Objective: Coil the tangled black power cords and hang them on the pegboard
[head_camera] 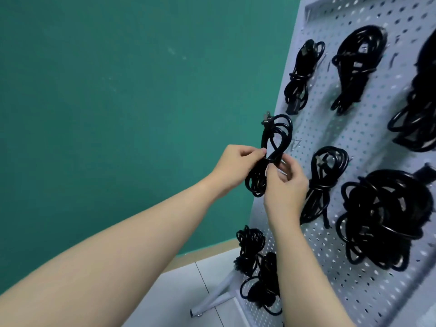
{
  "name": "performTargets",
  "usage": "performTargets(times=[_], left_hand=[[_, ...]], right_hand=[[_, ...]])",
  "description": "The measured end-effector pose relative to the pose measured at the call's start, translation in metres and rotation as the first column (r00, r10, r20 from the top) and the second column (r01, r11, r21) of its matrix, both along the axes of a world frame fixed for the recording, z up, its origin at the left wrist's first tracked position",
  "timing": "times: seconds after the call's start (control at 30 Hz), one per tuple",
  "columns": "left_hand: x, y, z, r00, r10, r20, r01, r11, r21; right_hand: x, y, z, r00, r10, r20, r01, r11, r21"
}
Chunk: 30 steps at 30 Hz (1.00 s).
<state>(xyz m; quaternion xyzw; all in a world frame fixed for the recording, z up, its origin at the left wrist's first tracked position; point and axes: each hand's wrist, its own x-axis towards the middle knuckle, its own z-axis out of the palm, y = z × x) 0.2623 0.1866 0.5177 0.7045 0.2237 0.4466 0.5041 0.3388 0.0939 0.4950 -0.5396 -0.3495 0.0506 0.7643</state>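
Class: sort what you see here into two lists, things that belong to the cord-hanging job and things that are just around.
Job:
coiled cord, held by left hand and right hand
pegboard
empty hook
hung cords

Just around:
green wall
white floor

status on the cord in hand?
Both hands, left and right, grip the coiled cord at its wrapped waist. Not yet hung; bare hook on the pegboard just beside it. Nothing blocking.

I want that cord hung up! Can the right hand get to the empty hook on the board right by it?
Probably yes. The right hand grips the coiled cord close to the bare hook, with nothing between them; the left hand holds the coil too.
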Motion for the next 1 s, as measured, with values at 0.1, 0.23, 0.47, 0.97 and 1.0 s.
performTargets(times=[0.1,0.23,0.47,0.97,1.0], left_hand=[[0.017,0.015,-0.003,1.000,-0.011,-0.025,0.012,1.000,0.024],[0.034,0.036,0.001,0.999,-0.015,-0.044,0.017,0.999,0.036],[0.060,0.061,0.009,0.995,-0.018,-0.099,0.022,0.999,0.035],[0.076,0.052,-0.010,0.971,-0.233,-0.062,0.217,0.958,-0.188],[0.074,0.051,-0.011,0.974,-0.213,-0.077,0.198,0.965,-0.174]], right_hand=[[0.015,0.010,-0.005,0.999,0.007,0.041,-0.006,1.000,-0.014],[0.034,0.028,-0.006,0.999,0.018,0.048,-0.017,1.000,-0.026],[0.050,0.047,-0.002,0.998,0.008,0.060,-0.004,0.998,-0.066],[0.057,0.051,-0.025,0.962,-0.102,0.252,0.159,0.963,-0.218],[0.056,0.050,-0.027,0.955,-0.099,0.278,0.169,0.956,-0.240]])
